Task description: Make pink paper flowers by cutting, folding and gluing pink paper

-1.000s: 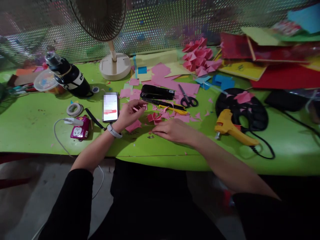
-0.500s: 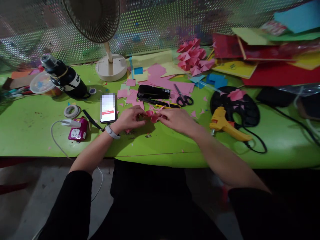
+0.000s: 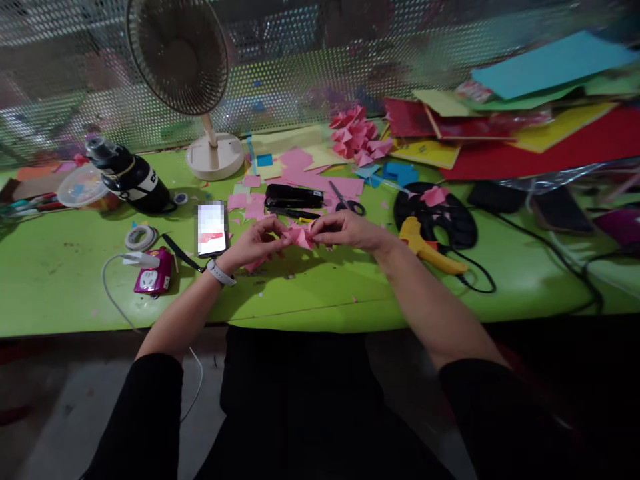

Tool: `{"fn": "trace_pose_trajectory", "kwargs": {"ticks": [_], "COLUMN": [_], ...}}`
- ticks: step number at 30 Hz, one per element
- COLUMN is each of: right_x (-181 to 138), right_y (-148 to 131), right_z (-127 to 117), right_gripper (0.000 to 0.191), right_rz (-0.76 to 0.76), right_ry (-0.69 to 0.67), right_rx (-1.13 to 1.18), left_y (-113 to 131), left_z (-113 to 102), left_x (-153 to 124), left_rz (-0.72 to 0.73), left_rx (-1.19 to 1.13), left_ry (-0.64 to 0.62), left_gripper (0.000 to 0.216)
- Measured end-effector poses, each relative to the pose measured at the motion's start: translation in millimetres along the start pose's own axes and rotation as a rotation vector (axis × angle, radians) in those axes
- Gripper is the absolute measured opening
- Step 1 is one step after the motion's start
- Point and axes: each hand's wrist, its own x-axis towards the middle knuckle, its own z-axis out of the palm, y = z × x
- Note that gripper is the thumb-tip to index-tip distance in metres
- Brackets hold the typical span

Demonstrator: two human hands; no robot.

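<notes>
A small pink paper flower (image 3: 301, 235) is held between my two hands over the green table (image 3: 320, 293). My left hand (image 3: 257, 241) pinches its left side, and my right hand (image 3: 345, 231) pinches its right side. Just beyond my fingers lie a black stapler (image 3: 294, 197), a cutter knife partly hidden by my right hand, and scissors (image 3: 346, 200). Pink paper pieces (image 3: 254, 208) are scattered near the stapler. Farther back sits a heap of pink paper flowers (image 3: 356, 135).
Left of my hands are a phone (image 3: 212, 230), a pink power adapter (image 3: 153, 272), a tape roll (image 3: 141, 237), a black bottle (image 3: 133, 177) and a fan (image 3: 215, 157). To the right are a yellow glue gun (image 3: 425, 250), a black tray (image 3: 463, 223) and stacked coloured paper (image 3: 550, 70).
The view has shifted, so the right-hand things sit farther left in the picture. The pink flower shows more between my fingers; both hands keep their pinch on it.
</notes>
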Motion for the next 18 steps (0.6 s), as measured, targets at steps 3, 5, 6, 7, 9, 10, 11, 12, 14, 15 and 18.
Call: {"fn": "trace_pose_trajectory", "kwargs": {"ticks": [3, 5, 6, 7, 9, 10, 11, 12, 14, 15, 18], "right_x": [4, -1, -8, -17, -44, -61, -78, -94, -121, -131, -143], "right_y": [-4, -11, -16, -21, -29, -31, -31, -30, -24, -21, -11], "right_z": [5, 4, 1, -4, -16, -24, -31, -38, -47, -49, -48], "right_gripper": [0.032, 0.034, 0.034, 0.033, 0.029, 0.028, 0.026, 0.025, 0.026, 0.029, 0.037], "right_rz": [-0.011, 0.005, 0.021, 0.043, 0.098, 0.141, 0.198, 0.276, 0.437, 0.529, 0.699], "right_ry": [0.031, 0.068, 0.098, 0.136, 0.262, 0.321, 0.369, 0.408, 0.451, 0.456, 0.41], "right_rx": [0.02, -0.03, -0.075, -0.137, -0.328, -0.468, -0.625, -0.787, -1.075, -1.157, -1.22], "left_y": [-1, -1, -1, -1, -2, -2, -3, -3, -3, -3, -4], "left_z": [3, 5, 5, 4, 4, 3, 3, 2, 3, 3, 4], "left_x": [0, 1, 1, 2, 3, 3, 3, 4, 4, 4, 4], "left_rz": [-0.009, -0.015, -0.016, -0.015, -0.014, -0.015, -0.017, -0.021, -0.032, -0.035, -0.036], "left_rx": [-0.029, -0.055, -0.07, -0.081, -0.08, -0.066, -0.049, -0.031, -0.006, -0.001, -0.002], "left_ry": [-0.012, 0.019, 0.044, 0.068, 0.111, 0.131, 0.147, 0.157, 0.165, 0.164, 0.151], "left_gripper": [0.036, 0.037, 0.038, 0.038, 0.039, 0.039, 0.039, 0.04, 0.04, 0.041, 0.042]}}
